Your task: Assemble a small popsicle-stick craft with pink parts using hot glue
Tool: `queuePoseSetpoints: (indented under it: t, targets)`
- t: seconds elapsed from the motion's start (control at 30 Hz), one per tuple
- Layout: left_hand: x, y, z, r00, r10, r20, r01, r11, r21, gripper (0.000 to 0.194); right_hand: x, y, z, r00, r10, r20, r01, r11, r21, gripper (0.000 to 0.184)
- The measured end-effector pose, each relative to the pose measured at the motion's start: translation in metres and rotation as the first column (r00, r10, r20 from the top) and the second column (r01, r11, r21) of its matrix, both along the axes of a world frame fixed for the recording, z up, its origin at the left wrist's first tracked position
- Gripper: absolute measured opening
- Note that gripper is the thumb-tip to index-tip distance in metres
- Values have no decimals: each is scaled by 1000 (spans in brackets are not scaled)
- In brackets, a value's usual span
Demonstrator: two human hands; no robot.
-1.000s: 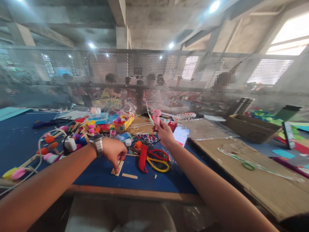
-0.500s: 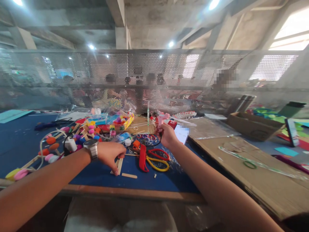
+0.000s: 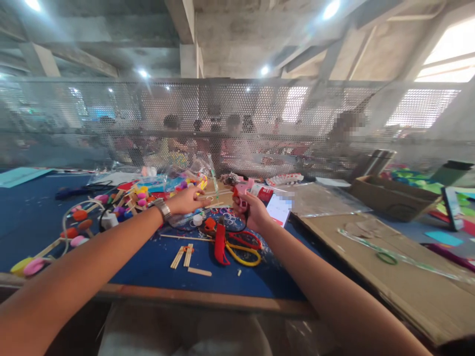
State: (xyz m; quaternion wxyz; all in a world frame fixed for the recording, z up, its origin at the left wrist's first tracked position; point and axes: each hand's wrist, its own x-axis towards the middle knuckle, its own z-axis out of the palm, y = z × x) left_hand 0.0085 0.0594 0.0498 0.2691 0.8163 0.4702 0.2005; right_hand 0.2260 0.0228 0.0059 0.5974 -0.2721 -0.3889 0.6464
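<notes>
My right hand is closed around a pink glue gun, held above the back middle of the table. Stretched forward, my left hand has its fingers apart over the cluttered back area, near thin wooden sticks; I see nothing held in it. Short wooden sticks joined by an orange piece lie in two slanted groups on the blue tabletop. In front of them is a flat craft stick. A red cutter rests beside scissors with red and yellow handles.
Colourful pompoms and stick pieces crowd the left. A lit phone lies behind my right wrist. Cardboard and an open cardboard box are on the right. A perforated metal screen stands behind the table.
My left hand has left the joined sticks and moved forward to the back of the table, uncovering them. My right hand, still holding the glue gun, has shifted slightly left and turned it.
</notes>
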Motion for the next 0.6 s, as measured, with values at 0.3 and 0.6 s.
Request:
queuePoseSetpoints:
  t: [0.3,0.6]
  targets:
    - [32,26,-9,986,55,158,-32,990,-140,38,1,-2,2,999,0,-39,2,999,40,26]
    - [9,13,13,917,25,-399,9,997,82,31,7,10,0,987,-129,-98,125,991,-51,25]
